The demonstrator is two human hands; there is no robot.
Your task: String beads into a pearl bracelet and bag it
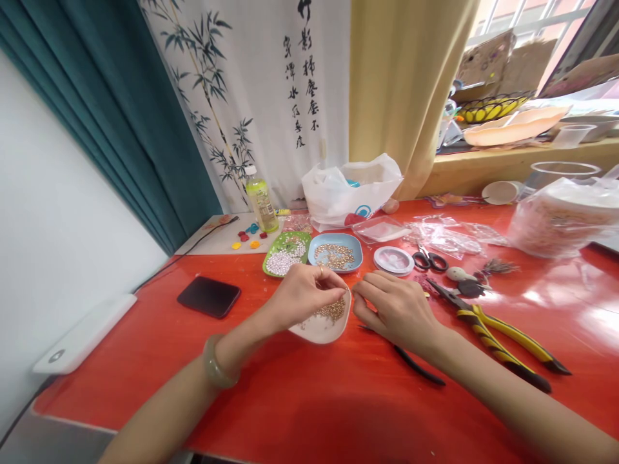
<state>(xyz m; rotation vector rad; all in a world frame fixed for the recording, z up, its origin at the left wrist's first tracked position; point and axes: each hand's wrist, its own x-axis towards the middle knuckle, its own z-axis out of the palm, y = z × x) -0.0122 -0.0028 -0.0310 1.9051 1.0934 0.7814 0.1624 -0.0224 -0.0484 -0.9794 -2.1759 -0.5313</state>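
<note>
My left hand is over a white dish that holds small gold beads. Its thumb and forefinger are pinched together; whatever lies between the tips is too small to name. Just right of the dish, my right hand also has its fingertips pressed together, close to the left ones, their contents hidden. Behind the hands are a blue dish of gold pieces and a green dish of pearly white beads. A dark-handled tool lies partly under my right hand.
On the red table a black phone lies left. To the right are yellow-black pliers, scissors and a round spool case. A bottle and a white plastic bag stand behind.
</note>
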